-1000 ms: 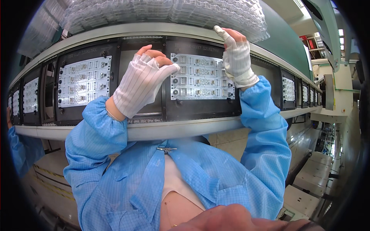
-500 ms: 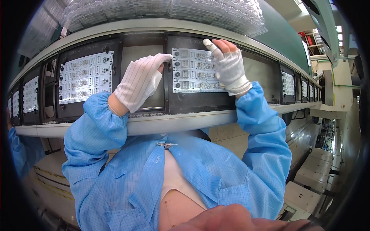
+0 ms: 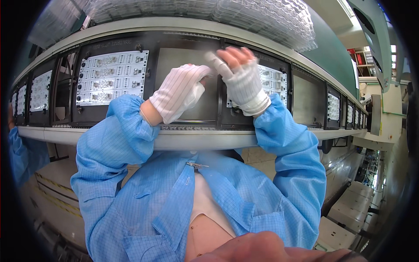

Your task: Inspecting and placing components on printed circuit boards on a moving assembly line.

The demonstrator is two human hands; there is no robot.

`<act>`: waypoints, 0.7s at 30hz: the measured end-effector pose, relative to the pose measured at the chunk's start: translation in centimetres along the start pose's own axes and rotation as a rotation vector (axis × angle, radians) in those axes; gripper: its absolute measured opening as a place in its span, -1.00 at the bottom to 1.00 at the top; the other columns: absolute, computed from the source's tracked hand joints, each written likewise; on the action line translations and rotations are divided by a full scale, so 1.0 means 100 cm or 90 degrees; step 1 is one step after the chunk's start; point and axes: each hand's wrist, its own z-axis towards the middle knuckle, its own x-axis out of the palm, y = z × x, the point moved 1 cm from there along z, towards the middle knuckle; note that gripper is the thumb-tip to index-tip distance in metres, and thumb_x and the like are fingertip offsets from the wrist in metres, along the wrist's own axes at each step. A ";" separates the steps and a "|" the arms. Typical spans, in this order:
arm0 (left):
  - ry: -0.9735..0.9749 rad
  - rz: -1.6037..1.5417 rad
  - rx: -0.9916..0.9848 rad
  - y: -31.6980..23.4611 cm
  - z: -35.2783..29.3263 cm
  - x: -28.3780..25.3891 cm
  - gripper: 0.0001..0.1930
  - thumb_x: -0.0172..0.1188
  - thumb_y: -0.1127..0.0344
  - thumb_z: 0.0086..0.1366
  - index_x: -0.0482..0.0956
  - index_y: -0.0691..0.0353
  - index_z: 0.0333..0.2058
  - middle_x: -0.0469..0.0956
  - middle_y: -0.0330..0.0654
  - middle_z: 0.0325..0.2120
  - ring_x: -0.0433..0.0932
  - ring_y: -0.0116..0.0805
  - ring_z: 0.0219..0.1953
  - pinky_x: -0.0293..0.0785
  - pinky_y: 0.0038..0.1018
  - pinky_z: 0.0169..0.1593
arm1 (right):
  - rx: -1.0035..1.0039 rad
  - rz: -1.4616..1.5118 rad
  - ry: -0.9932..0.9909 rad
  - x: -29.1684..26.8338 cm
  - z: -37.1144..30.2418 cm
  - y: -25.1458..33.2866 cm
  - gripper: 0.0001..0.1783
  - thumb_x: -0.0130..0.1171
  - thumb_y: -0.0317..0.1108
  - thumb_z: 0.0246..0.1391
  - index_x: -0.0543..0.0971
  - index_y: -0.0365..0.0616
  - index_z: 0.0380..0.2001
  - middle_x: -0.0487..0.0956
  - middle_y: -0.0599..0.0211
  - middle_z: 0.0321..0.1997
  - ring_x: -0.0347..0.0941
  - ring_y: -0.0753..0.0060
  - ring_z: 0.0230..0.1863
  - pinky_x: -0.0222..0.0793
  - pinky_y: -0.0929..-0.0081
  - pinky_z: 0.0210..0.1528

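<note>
Both gloved hands meet over the empty black carrier (image 3: pixel 187 83); left hand (image 3: pixel 179 91) and right hand (image 3: pixel 242 81) loosely curled, grasp unclear. Probably mid board transfer; circuit board (image 3: pixel 273 81) just beside right.

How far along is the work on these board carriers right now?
Done: a white board sits in the left carrier, and a second board lies behind the right hand. In hand: the left hand meets the right above the line, blurred, so any hold is unclear. Left: the middle carrier shows no board.

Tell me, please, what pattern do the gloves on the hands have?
White with fine pinstripes, clearest on the left hand in the head view.
</note>
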 end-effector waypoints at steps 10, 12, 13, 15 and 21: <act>-0.102 0.063 0.047 -0.009 0.001 -0.012 -0.65 0.14 0.53 0.19 0.59 0.16 -0.03 0.61 0.01 -0.26 0.57 0.05 -0.22 0.54 -0.17 -0.12 | -0.035 0.011 -0.020 0.023 0.010 -0.020 -0.30 0.06 -0.62 -0.06 0.47 0.06 0.23 0.53 0.24 0.03 0.44 0.09 0.07 0.36 0.10 0.13; -0.107 0.065 0.044 -0.010 0.003 -0.015 -0.64 0.15 0.54 0.18 0.60 0.17 -0.03 0.61 0.00 -0.26 0.57 0.04 -0.22 0.53 -0.18 -0.12 | -0.044 -0.001 -0.041 0.022 0.010 -0.020 -0.29 0.07 -0.62 -0.07 0.48 0.09 0.22 0.53 0.26 -0.01 0.44 0.12 0.06 0.36 0.15 0.13; -0.113 0.072 0.037 -0.011 0.003 -0.016 -0.64 0.15 0.54 0.18 0.60 0.17 -0.03 0.61 -0.02 -0.26 0.57 0.03 -0.21 0.53 -0.19 -0.11 | -0.054 -0.019 -0.055 0.022 0.012 -0.024 -0.28 0.07 -0.63 -0.10 0.49 0.09 0.22 0.52 0.27 -0.02 0.43 0.14 0.06 0.36 0.17 0.13; -0.118 0.081 0.032 -0.013 0.002 -0.020 -0.64 0.15 0.55 0.17 0.60 0.18 -0.03 0.62 -0.03 -0.27 0.57 0.01 -0.22 0.53 -0.20 -0.12 | 0.005 0.006 -0.108 0.014 0.031 -0.037 -0.25 0.07 -0.68 -0.15 0.51 0.10 0.19 0.51 0.29 0.00 0.42 0.17 0.04 0.36 0.21 0.10; -0.121 0.103 0.052 -0.020 0.002 -0.021 -0.63 0.16 0.58 0.13 0.61 0.20 -0.06 0.62 -0.05 -0.31 0.57 -0.03 -0.25 0.53 -0.23 -0.14 | -0.090 0.091 -0.060 0.039 0.028 -0.043 -0.20 0.12 -0.67 -0.24 0.50 0.05 0.20 0.51 0.30 0.04 0.41 0.12 0.08 0.36 0.21 0.11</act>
